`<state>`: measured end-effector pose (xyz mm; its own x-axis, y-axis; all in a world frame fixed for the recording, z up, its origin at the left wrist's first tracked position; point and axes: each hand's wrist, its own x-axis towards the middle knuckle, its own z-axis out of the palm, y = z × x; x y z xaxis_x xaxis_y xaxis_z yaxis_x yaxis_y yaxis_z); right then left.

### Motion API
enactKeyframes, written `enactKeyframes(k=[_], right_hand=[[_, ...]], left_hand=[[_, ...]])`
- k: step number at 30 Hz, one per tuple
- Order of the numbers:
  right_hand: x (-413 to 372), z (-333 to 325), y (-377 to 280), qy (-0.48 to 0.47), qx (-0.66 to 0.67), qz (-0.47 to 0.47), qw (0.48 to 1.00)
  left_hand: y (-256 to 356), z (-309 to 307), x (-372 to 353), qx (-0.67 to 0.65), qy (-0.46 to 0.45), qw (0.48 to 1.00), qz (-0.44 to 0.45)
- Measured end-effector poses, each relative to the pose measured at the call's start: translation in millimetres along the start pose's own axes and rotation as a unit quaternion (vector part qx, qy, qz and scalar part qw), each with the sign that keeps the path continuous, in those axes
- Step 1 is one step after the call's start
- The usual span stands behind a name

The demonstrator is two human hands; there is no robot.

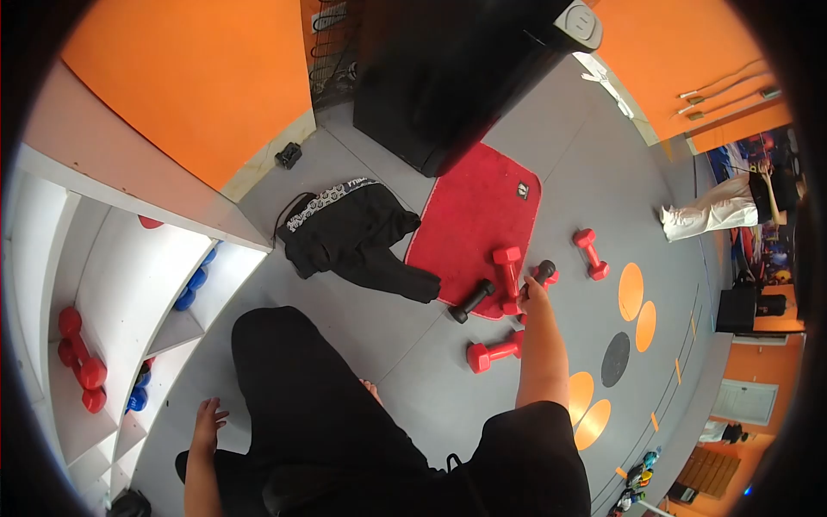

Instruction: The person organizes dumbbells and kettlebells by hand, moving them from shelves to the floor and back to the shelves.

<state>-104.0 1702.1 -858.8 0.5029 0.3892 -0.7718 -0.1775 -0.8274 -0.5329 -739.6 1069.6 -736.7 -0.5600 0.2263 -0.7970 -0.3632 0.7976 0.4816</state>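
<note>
My right hand [532,295] reaches down to the floor at the red mat's [478,207] near edge. Its fingers are wrapped around a black dumbbell [546,270], of which only one end shows above the hand. Right beside it lie a red dumbbell [508,277] and another black dumbbell [472,302], both half on the mat. A second red dumbbell [494,351] lies on the grey floor next to my forearm, and a third [591,253] lies further right. My left hand [207,422] hangs by my thigh, fingers apart, holding nothing.
Black clothing [353,237] lies crumpled left of the mat. A large black object [465,69] stands behind it. White shelves [103,284] on the left hold red dumbbells [82,362] and blue dumbbells [194,284]. Coloured floor spots [629,293] lie right; a person in white [711,211] is far right.
</note>
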Motion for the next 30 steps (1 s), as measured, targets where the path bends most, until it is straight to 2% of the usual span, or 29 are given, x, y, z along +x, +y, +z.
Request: enactKeyframes(k=[2, 3, 5, 6, 7, 9, 11, 13, 14, 16, 17, 18, 19, 20, 21, 22, 23, 24, 25, 27, 29, 30], right_hand=[[10, 0, 1, -0.064, 0.088, -0.014, 0.994], [16, 1, 0, -0.062, 0.084, -0.012, 0.994], [32, 6, -3, -0.149, 0.083, -0.048, 0.984], [39, 9, -3, -0.161, 0.093, -0.055, 0.981], [35, 13, -1, -0.161, 0.09, -0.05, 0.982], [17, 21, -1, -0.142, 0.016, -0.115, 0.983], [53, 28, 15, -0.114, 0.027, -0.15, 0.982], [110, 22, 25, 0.007, -0.137, -0.301, 0.944], [89, 21, 23, 0.006, -0.138, -0.303, 0.943], [20, 21, 19, -0.056, -0.137, -0.238, 0.96], [35, 14, 30, -0.062, -0.139, -0.242, 0.958], [68, 2, 49, 0.016, -0.308, -0.36, 0.88], [44, 13, 49, 0.094, -0.456, -0.463, 0.754], [16, 6, 35, 0.085, -0.457, -0.472, 0.749], [-67, 21, 44, 0.056, -0.323, -0.303, 0.895], [-22, 14, 72, 0.037, -0.328, -0.317, 0.889], [17, 14, 89, 0.093, -0.401, -0.512, 0.754], [-27, 22, 87, -0.045, -0.387, -0.478, 0.788], [-10, 32, 117, -0.108, -0.274, -0.54, 0.788], [-124, 64, 134, -0.291, -0.285, -0.297, 0.864], [-218, 107, 163, -0.448, -0.251, -0.422, 0.747], [-291, 123, 169, -0.47, -0.28, -0.496, 0.674]], left_hand=[[9, 15, -4, -0.006, -0.052, 0.998, -0.027], [13, 21, -5, -0.005, -0.051, 0.998, -0.031], [14, 28, -11, 0.018, -0.063, 0.998, -0.026], [12, 28, -10, 0.02, -0.061, 0.998, -0.03], [8, 27, -10, 0.03, -0.063, 0.997, -0.033], [6, 24, -14, 0.038, -0.064, 0.996, -0.04], [8, 26, -22, 0.024, -0.061, 0.998, -0.012], [0, 24, -25, 0.023, -0.054, 0.998, -0.021], [-4, 21, -25, 0.025, -0.046, 0.998, -0.029], [-16, 18, -19, 0.027, -0.038, 0.998, -0.034], [-24, 18, -15, 0.029, -0.027, 0.998, -0.04], [-31, 17, -11, 0.021, -0.022, 0.999, -0.041], [-36, 16, -4, 0.027, -0.015, 0.999, -0.021], [-41, 16, 2, 0.031, -0.007, 0.999, -0.001], [-42, 18, 4, 0.04, -0.008, 0.999, 0.006], [-40, 22, 7, 0.042, 0.0, 0.999, 0.015], [-47, 27, 16, 0.023, -0.013, 0.999, 0.041], [-61, 25, 21, 0.002, -0.015, 0.998, 0.063], [-64, 25, 23, 0.019, -0.013, 0.996, 0.092], [-51, 26, 7, 0.048, -0.001, 0.991, 0.127], [-40, 26, -2, 0.067, 0.016, 0.985, 0.156], [-39, 23, -2, 0.08, 0.023, 0.981, 0.176]])
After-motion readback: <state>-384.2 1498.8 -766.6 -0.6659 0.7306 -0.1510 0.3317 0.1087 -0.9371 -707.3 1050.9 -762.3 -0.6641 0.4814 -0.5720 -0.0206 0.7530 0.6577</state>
